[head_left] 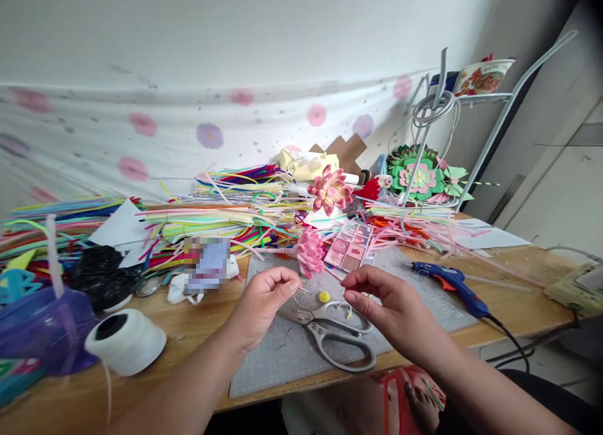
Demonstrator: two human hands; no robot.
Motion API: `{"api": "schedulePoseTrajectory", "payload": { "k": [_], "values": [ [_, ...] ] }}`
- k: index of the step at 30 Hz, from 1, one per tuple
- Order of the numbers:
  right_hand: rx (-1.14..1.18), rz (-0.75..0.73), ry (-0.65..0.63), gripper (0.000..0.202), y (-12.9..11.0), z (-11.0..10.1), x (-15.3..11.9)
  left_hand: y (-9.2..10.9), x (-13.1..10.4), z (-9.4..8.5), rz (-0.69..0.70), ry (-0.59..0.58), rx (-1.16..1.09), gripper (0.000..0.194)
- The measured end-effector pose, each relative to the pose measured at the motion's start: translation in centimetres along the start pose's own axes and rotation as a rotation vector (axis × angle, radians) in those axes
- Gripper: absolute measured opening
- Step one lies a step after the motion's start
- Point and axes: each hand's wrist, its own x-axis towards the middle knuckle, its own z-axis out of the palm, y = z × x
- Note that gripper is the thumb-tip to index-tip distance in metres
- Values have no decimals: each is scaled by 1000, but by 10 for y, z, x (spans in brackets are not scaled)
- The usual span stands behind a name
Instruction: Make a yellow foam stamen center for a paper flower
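Observation:
Above the grey cutting mat (pixel 264 366), my left hand (pixel 268 303) pinches the end of a thin pale thread or wire (pixel 304 290). To its right, my right hand (pixel 386 303) has thumb and fingertips brought close together; whatever is between them is too small to make out. Grey-handled scissors (pixel 325 334) lie on the mat beneath and between my hands. A small yellow round piece (pixel 324 296) sits just above the scissors. Behind my hands are a pink fuzzy flower (pixel 309 253) and a palette with pink and brown pans (pixel 348 245).
A blue glue gun (pixel 455 284) lies at the right with its cord trailing. White thread spool (pixel 126 341) and purple container (pixel 47 331) stand left. Bundles of coloured pipe cleaners (pixel 202 215) line the back, near a pink-and-yellow flower (pixel 330 190) and a metal rack (pixel 494 127).

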Motion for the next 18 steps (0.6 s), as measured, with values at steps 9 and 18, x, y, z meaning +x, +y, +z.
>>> {"api": "schedulePoseTrajectory", "payload": {
  "k": [9, 18],
  "values": [
    [318, -28, -269, 67, 0, 24, -14, 36, -38, 32, 4, 83, -40, 7],
    [543, 168, -267, 38, -9, 20, -20, 43, -62, 39, 17, 254, -32, 19]
  ]
}}
